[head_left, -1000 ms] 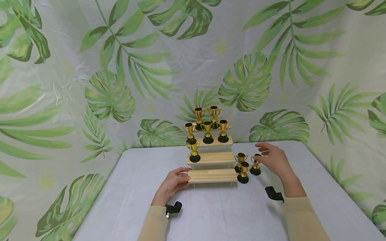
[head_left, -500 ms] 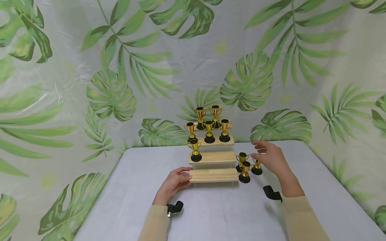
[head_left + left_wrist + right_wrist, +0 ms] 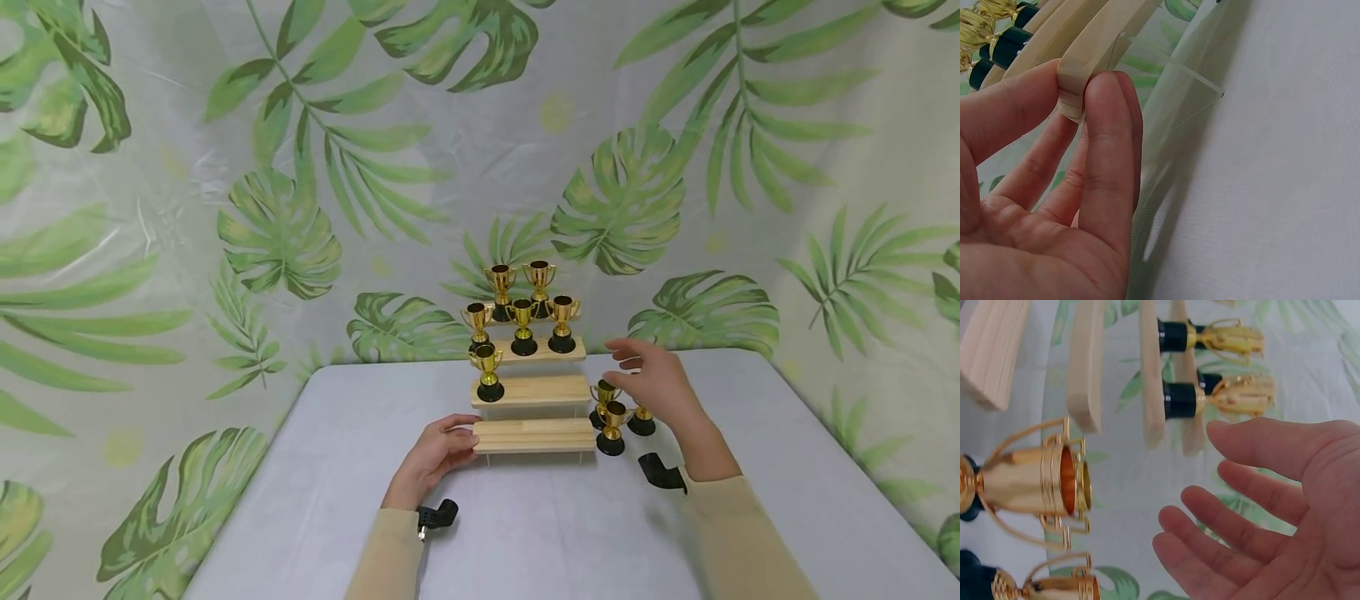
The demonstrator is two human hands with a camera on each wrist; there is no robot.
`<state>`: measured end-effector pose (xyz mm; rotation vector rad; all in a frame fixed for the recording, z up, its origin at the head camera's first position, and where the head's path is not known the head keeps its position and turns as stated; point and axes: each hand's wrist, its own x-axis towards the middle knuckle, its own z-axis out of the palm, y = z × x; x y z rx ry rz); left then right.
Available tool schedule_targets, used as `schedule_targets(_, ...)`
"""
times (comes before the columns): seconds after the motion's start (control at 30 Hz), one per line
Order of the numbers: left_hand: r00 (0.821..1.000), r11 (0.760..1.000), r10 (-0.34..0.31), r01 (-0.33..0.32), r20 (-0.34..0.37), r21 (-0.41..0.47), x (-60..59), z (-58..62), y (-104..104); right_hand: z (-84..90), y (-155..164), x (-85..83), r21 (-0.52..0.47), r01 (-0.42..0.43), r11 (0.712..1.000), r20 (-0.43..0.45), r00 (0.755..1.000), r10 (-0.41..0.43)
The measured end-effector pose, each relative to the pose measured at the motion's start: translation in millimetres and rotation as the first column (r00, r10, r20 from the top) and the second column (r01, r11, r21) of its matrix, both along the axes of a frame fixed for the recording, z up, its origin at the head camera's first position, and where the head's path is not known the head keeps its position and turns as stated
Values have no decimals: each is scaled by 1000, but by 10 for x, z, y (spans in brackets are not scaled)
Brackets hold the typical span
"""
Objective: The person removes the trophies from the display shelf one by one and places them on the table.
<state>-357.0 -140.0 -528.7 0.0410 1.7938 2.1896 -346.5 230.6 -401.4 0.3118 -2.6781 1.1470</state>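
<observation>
My left hand (image 3: 431, 458) pinches the left end of the lowest wooden step (image 3: 532, 435) of a tiered display stand; in the left wrist view, thumb and fingers close on the board's rounded end (image 3: 1075, 81). The right hand (image 3: 654, 379), fingers loosely spread, hovers over small gold trophy cups with black bases, holding none. Three stand on the table right of the stand: a front trophy (image 3: 612, 429), one behind it (image 3: 604, 393), and another (image 3: 642, 419) partly hidden by the hand. One trophy (image 3: 489, 372) occupies the left end of the second step up.
Three trophies (image 3: 522, 327) line the third step, and two (image 3: 539, 287) stand on the top one. Clear legs hold up the steps. Behind the white-covered table (image 3: 360, 417) hangs a leaf-print sheet (image 3: 495, 150). Black cameras (image 3: 662, 472) are strapped to both wrists.
The right hand has moved left and slightly up, from the rightmost trophy toward the stand. My left hand keeps its pinch on the lowest step. The whole view has shifted slightly.
</observation>
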Motion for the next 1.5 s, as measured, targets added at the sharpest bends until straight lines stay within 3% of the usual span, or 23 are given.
schedule_targets(0.5,1000,1000,-6,6,8,15,8,-1,-23,-68,-477,-28,-77,-67,995,-23,998,66)
schedule_targets(0.97,999,997,34,-34,-12,-68,24,91,35,-30,-859,-54,-118,-139,983,-71,989,132)
schedule_targets(1.5,1000,991,-9,6,-22,-133,23,170,28,-1,-1282,-127,-170,-178,969,-156,976,152)
